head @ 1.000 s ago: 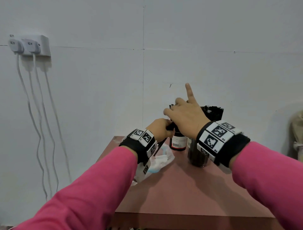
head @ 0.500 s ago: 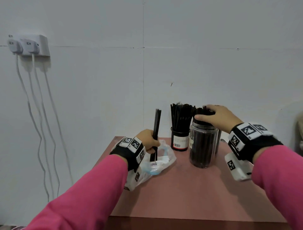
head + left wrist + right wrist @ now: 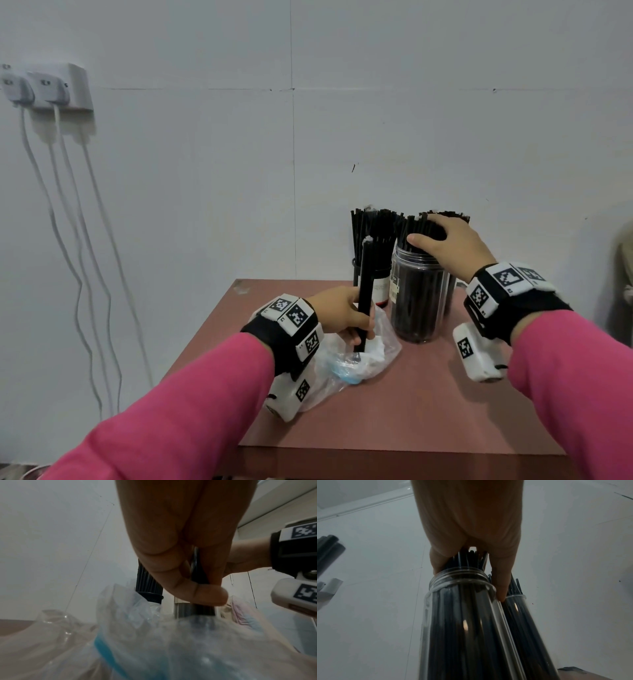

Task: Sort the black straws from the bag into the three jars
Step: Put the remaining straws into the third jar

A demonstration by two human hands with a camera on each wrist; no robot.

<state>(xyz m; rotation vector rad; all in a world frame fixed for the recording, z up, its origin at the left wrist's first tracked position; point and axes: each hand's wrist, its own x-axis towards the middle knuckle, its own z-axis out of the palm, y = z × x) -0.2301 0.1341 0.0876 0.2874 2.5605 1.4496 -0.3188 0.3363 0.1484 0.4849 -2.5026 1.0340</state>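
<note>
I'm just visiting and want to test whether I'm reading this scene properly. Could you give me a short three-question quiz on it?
1. True or false: the left hand holds a bundle of black straws upright above the plastic bag.
2. What does the right hand rest on? A) the table B) the straws in the clear front jar C) the wall socket
3. Fill in: the labelled jar stands ___ the clear front jar, toward the wall.

Key: 1 true; 2 B; 3 behind and left of.
</note>
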